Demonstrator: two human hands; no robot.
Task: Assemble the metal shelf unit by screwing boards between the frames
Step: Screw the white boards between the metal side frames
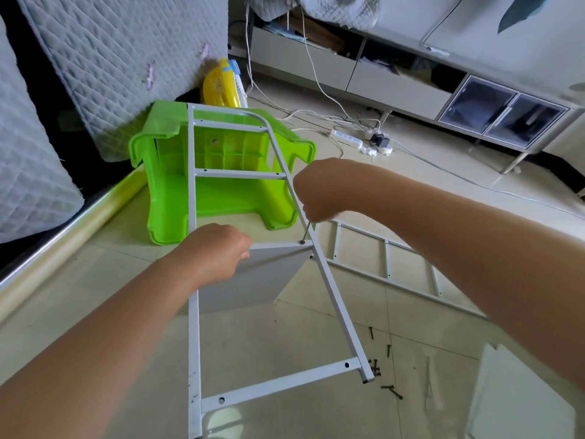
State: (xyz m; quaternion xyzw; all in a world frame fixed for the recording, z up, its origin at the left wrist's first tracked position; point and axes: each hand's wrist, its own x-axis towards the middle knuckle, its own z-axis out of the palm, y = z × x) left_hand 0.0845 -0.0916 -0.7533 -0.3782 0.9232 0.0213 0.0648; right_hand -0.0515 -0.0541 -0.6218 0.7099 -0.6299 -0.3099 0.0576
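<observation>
In the head view, a white metal ladder-shaped frame [329, 280] is standing tilted over the pale tiled floor [95, 280], its upper end leaning against an overturned bright green plastic stool [221, 172]. The left hand [218, 251] is curling its fingers round the edge of a flat white rectangular board [253, 280], holding it against a rung of the frame. The right hand [319, 191] is gripping a thin metal screwdriver [306, 231], fingers closed round the handle, the tip sitting on a screw [302, 242] at the board's corner beside the frame's right rail. A second white metal frame [386, 264] is lying flat on the floor to the right. Loose dark screws [384, 372] are lying scattered near the frame's foot, and more white boards [522, 394] are lying at the lower right. A white power strip [346, 139] with cables is lying farther back.
</observation>
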